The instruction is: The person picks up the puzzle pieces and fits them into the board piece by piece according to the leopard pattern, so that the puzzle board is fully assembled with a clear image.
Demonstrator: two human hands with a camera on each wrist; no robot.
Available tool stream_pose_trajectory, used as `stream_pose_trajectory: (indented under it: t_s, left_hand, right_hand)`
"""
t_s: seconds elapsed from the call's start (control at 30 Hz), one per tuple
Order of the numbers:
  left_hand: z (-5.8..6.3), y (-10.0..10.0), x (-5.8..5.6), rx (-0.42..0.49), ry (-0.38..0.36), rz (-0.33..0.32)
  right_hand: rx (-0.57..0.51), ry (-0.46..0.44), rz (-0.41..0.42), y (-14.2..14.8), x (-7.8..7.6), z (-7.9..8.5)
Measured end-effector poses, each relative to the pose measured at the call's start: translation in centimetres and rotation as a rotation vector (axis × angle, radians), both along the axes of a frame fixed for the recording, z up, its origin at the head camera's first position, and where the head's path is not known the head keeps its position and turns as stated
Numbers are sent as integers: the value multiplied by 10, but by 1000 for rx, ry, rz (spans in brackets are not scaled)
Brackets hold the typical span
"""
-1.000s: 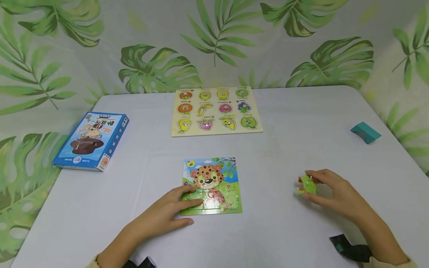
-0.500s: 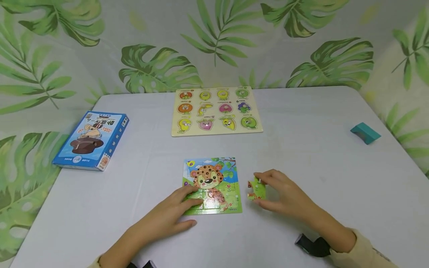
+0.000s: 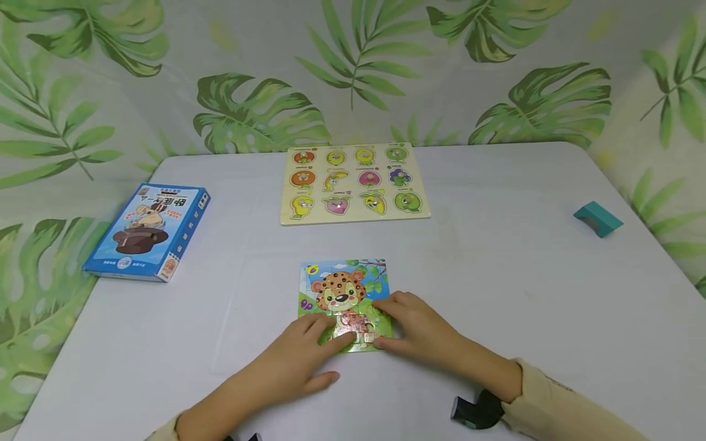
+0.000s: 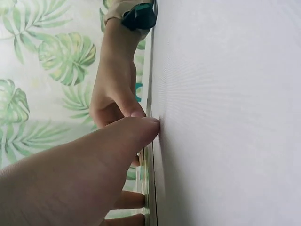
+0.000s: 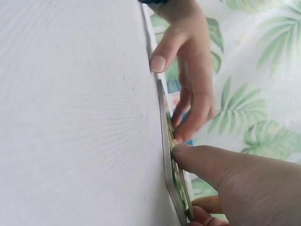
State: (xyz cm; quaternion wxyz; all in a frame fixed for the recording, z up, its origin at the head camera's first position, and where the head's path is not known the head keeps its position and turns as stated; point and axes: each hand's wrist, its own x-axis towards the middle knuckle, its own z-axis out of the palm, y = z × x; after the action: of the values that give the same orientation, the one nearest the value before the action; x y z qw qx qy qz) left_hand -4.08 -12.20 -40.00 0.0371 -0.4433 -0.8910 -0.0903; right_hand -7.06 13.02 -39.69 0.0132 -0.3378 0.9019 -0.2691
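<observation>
A square jigsaw puzzle with a cartoon leopard lies on the table in front of me. My left hand rests its fingertips on the puzzle's lower left and middle, its thumb down on the cloth beside the near edge. Over the lower right part, my right hand pinches a green jigsaw piece between thumb and fingers. In the right wrist view this piece sits at the board's surface, slightly raised along one side. Whether it lies flush cannot be told.
Behind the puzzle lies a wooden fruit peg board. A blue game box is at the left table edge, and a teal block is far right. Leaf-patterned cloth hangs behind the white table.
My right hand has carried the jigsaw piece leftward from the right side of the table onto the puzzle. The left hand has shifted slightly right across the puzzle.
</observation>
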Motion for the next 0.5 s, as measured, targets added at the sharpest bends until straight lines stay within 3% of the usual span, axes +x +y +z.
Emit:
stream_pose_trajectory:
  t_s: [0.3,0.5]
  left_hand:
    - [7,11,7,-124,78,26]
    - [8,12,8,-151,89,48]
  right_hand:
    - [-25,-44,23,-7,-3,0]
    - [122,19,34,-8,-4,3]
